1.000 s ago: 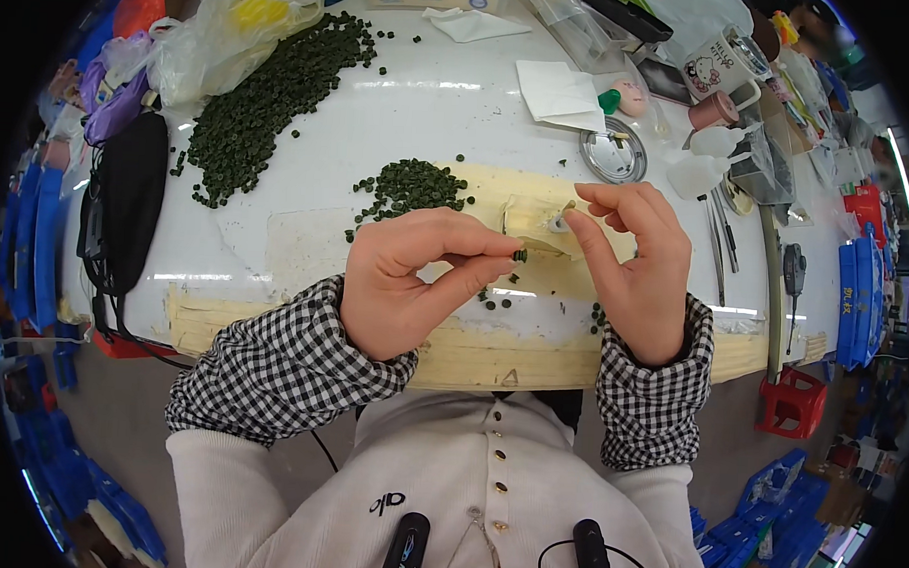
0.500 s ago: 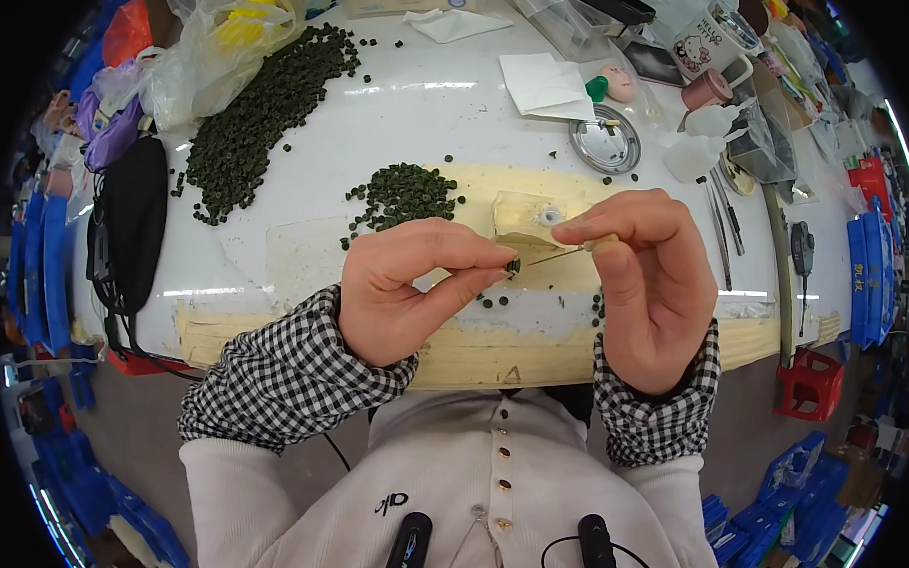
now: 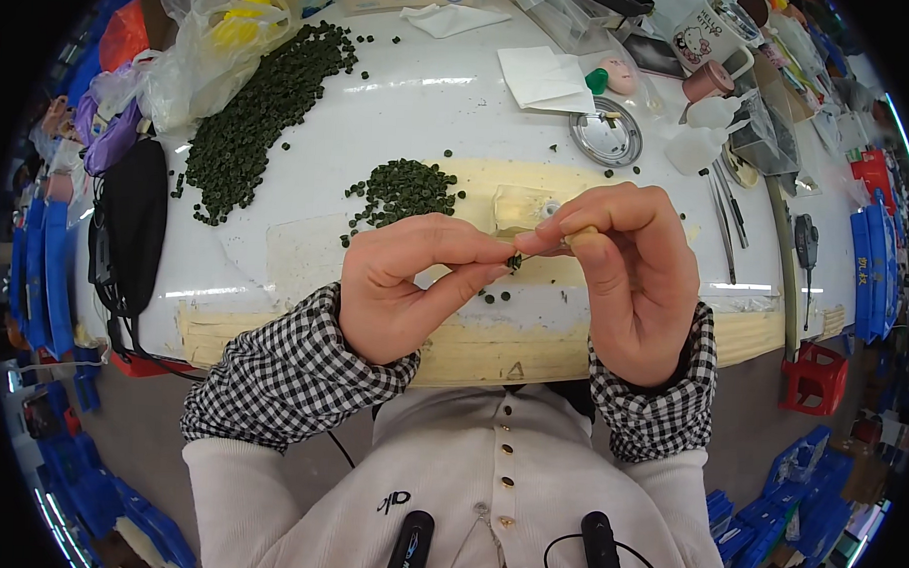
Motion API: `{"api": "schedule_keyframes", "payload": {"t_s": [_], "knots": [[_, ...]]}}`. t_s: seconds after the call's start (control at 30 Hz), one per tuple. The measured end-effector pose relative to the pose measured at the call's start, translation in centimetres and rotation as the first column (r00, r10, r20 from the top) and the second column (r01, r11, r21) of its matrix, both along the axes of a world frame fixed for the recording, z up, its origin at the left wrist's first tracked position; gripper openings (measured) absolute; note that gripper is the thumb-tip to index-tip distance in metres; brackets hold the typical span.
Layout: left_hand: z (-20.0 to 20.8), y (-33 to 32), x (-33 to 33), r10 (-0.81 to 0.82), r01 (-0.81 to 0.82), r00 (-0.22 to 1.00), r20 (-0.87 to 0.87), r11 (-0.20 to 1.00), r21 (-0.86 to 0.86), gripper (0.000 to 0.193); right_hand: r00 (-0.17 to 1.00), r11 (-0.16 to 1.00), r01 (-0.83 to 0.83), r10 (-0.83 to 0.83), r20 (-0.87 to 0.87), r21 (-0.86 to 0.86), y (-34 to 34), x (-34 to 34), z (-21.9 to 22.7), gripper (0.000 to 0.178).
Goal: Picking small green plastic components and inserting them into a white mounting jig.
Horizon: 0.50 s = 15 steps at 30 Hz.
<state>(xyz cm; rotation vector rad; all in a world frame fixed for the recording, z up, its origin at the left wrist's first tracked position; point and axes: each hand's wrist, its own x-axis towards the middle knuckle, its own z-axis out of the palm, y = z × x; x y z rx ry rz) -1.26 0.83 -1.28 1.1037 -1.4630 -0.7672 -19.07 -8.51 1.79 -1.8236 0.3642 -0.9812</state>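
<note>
My left hand (image 3: 404, 287) pinches a small dark green piece (image 3: 514, 262) between thumb and forefinger. Opposite it, my right hand (image 3: 635, 285) is closed on a thin needle-like tool (image 3: 536, 254), whose tip reaches the green piece. Its pale grip end is mostly covered by my fingers. Just beyond the hands, a cream block (image 3: 512, 208) rests on the yellowish work surface. A small heap of like green pieces (image 3: 408, 192) lies behind my left hand, and a few loose ones sit below my fingertips.
A larger pile of green pieces (image 3: 255, 127) spreads at the far left, beside plastic bags (image 3: 196, 80) and a black pouch (image 3: 133, 228). Far right are a round metal dish (image 3: 605, 137), white paper (image 3: 537, 79), tweezers (image 3: 722, 218) and a mug (image 3: 708, 38).
My right hand has moved left, bringing the needle-like tool up against the green piece. My left hand has stayed nearly in place, keeping its pinch.
</note>
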Motion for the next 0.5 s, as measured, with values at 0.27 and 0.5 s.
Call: {"api": "schedule_keyframes", "payload": {"t_s": [0.27,0.5], "knots": [[-0.1,0.0,0.1,-0.010,0.010,1.000,0.005,1.000,0.007,0.023,1.000,1.000,0.009,-0.009,0.009,-0.003,0.0,0.0,0.0,0.008],[-0.5,0.2,-0.7,0.097,-0.048,0.942,-0.321,0.986,0.158,0.015,0.976,0.976,0.199,-0.205,-0.078,-0.086,-1.1,-0.6,0.0,0.012]]}}
